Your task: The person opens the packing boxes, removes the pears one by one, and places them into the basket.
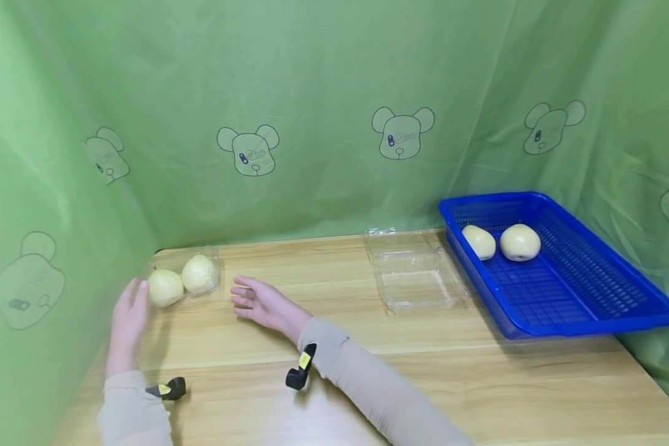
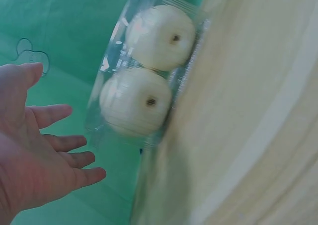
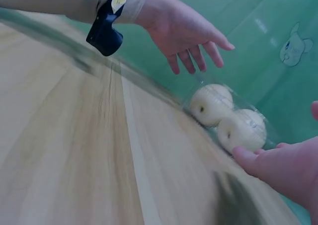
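A clear, shiny plastic box (image 2: 118,61) holding two round, pale yellow fruits (image 1: 165,287) sits at the tabletop's (image 1: 334,266) far corner, left in the head view. Just beside it, the left hand's (image 1: 129,310) fingers are spread wide; the right hand's (image 1: 267,303), gently curved and parted, are apart from it. Wrist views show each fruit's dark hollow; only the head view shows the blue basket (image 1: 546,297), at right.

Open table (image 1: 334,272) lies between the right hand (image 1: 269,305) and the right box (image 1: 415,286); the basket (image 1: 582,326) bars the way farther right. Cloth (image 1: 323,68) closes off the far and left sides.
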The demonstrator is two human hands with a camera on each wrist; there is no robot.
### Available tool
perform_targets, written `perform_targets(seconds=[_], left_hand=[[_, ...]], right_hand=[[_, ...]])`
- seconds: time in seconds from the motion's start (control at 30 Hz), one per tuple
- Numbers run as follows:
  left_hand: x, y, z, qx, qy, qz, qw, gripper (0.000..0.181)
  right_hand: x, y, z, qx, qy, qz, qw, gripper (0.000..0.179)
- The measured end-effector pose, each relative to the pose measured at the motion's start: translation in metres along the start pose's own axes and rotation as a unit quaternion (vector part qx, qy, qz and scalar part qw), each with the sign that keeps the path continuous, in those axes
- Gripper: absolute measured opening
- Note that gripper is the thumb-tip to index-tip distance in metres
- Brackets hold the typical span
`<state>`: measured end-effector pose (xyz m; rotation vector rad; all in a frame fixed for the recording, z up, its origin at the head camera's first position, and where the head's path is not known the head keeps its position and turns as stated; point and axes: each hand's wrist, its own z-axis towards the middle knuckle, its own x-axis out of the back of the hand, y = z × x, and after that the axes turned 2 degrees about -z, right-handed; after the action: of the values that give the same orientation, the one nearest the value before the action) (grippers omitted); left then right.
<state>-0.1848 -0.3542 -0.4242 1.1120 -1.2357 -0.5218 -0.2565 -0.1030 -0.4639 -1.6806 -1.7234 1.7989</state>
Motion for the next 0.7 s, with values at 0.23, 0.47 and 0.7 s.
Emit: perform_targets(seconds=[0.23,0.47,0.7], left_hand=[[-0.007,-0.006,0.005,0.011,-0.001,-0.001,0.9999,0.073],[-0.010,-0.005,0.006,0.009,0.009,-0.015,0.9998,0.072],[-0.011,-0.001,0.003,0.023,0.015,-0.029,0.9992,0.071]], right_hand=[[-0.009,0.005,0.018,0.005,-0.003,0.020,0.9998,0.064],[-0.021,0.003,0.021,0.011,-0.014,0.050,0.9986,0.066],[-0.021,0.005,0.023,0.012,0.004,0.096,0.9953,0.067]])
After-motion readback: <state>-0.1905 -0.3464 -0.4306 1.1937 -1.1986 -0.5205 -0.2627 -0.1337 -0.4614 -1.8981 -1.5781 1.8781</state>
